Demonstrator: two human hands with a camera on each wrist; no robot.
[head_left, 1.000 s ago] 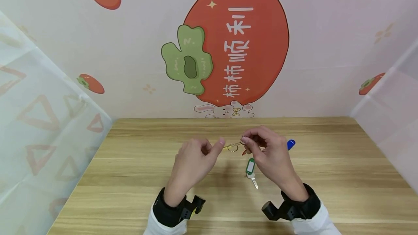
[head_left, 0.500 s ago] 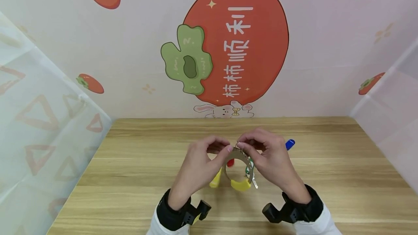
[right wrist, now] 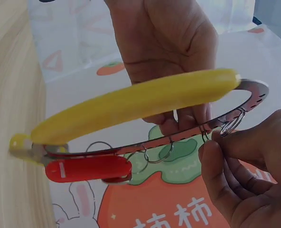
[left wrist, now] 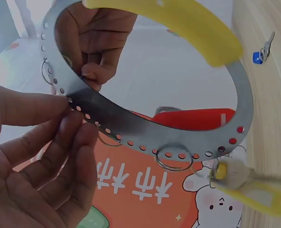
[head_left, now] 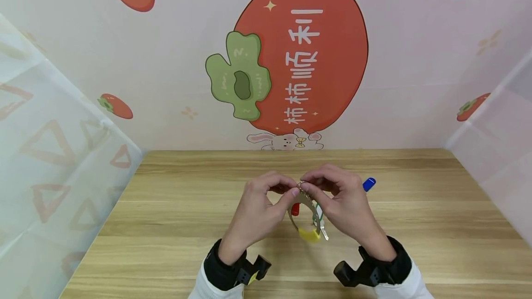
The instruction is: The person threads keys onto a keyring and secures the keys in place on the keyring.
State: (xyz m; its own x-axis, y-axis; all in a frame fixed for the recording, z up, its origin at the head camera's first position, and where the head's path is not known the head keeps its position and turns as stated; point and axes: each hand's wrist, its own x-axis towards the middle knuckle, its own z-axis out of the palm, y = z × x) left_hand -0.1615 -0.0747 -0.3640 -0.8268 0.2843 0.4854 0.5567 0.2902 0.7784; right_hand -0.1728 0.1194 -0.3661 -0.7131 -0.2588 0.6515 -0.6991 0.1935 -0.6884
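Observation:
My left hand [head_left: 262, 211] pinches the flat rim of a large metal key ring [left wrist: 126, 123], which has a row of holes and a yellow grip [head_left: 308, 235]. My right hand [head_left: 342, 197] meets it at the rim; in the right wrist view its thumb and fingers pinch a small wire ring [right wrist: 205, 137] there. Several other small split rings [left wrist: 173, 161] hang from holes. A red key tag [right wrist: 88, 169] hangs from the rim. In the left wrist view, a blurred key [left wrist: 233, 173] with a yellow tag [left wrist: 273, 202] hangs at the rim's lower right.
On the wooden table [head_left: 187, 225], a green key tag [head_left: 318, 211] with a key [head_left: 324, 232] lies beneath the hands, partly covered by the held ring. A blue key tag [head_left: 369, 184] lies behind the right hand. A printed backdrop [head_left: 395, 119] rises behind the table.
My left hand has moved right, up to the right hand, which has hardly shifted. The large key ring has come into view below the hands. A yellow tag seen half a second ago is now hidden.

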